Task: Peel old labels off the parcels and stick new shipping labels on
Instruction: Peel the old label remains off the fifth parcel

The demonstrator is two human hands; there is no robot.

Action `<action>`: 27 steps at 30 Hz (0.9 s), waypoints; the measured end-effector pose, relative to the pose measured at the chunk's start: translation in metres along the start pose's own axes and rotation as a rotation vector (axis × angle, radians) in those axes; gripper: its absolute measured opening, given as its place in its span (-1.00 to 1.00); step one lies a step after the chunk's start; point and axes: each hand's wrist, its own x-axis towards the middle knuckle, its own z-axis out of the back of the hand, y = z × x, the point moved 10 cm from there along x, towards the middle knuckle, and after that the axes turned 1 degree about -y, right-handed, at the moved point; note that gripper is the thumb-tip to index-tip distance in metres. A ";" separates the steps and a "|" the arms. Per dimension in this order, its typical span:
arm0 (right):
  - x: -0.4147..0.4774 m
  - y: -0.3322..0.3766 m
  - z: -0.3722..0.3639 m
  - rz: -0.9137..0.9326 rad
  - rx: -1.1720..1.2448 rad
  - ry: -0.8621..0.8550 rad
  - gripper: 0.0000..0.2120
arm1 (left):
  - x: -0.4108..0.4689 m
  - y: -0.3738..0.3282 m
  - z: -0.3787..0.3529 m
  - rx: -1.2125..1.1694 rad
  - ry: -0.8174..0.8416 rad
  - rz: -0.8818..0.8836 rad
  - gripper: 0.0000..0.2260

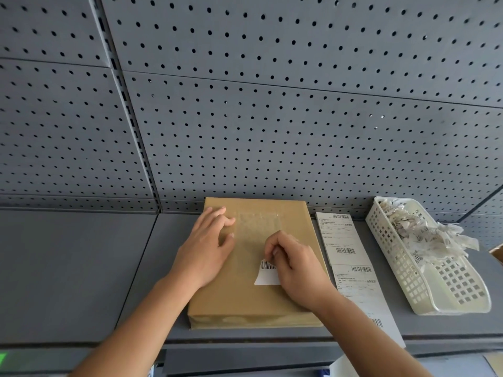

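A flat brown parcel (242,295) lies on the grey shelf (68,268). A shiny patch of glue residue marks its upper face. Only a small white remnant of the old label (265,276), with a barcode, still sticks to the parcel. My right hand (296,268) pinches the remnant's upper edge with curled fingers. My left hand (206,248) rests flat on the parcel's left side, fingers straight. A strip of new shipping labels (351,268) lies just right of the parcel.
A white perforated basket (441,289) at the right holds several torn label scraps (424,232). A grey pegboard wall (272,104) rises behind the shelf. A cardboard corner (498,253) shows at the far right edge.
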 end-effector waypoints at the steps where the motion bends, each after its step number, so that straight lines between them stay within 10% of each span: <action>1: 0.000 0.000 0.001 -0.009 0.011 -0.004 -0.71 | 0.000 0.000 0.000 -0.002 0.001 0.002 -0.70; 14: -0.001 0.007 -0.015 0.111 -0.247 0.084 -0.85 | 0.001 0.000 0.000 -0.004 -0.007 -0.006 -0.72; 27: -0.022 -0.003 0.010 -0.082 0.113 -0.001 -0.77 | 0.001 0.001 -0.001 -0.017 0.001 -0.012 -0.69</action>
